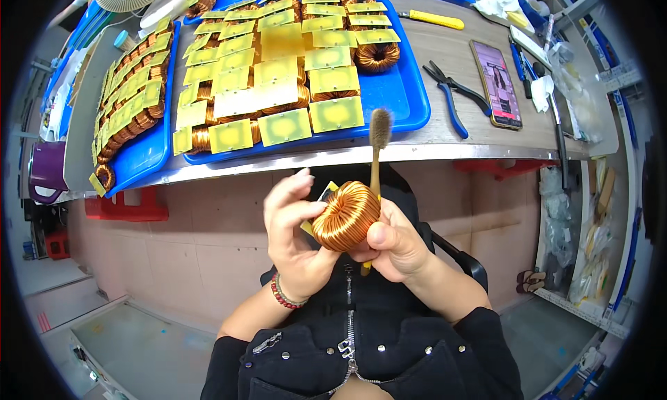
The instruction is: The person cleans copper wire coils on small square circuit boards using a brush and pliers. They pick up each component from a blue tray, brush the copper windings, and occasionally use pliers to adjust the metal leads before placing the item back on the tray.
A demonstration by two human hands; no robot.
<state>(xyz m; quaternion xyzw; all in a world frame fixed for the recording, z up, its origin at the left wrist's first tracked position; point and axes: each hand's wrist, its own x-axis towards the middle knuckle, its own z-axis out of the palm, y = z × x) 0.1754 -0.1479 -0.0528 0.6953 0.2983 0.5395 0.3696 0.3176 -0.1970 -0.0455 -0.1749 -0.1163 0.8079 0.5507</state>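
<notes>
Coil (358,223) of ridged, glossy copper wire, doughnut-shaped

The left hand (293,251) holds a bent-fingered pinch, index fingertip toward the right hand (403,251), whose thumb (389,237) presses across curled fingers; bare forearms (445,283) slant upward below both hands' fingers.

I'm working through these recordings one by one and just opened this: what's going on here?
A person holds a copper coil between the left hand and right hand; the right also grips a brush, bristles up. On the table, a large blue tray and a narrower one hold many similar coils with yellow plates. Pliers and a phone lie right of the larger tray.
</notes>
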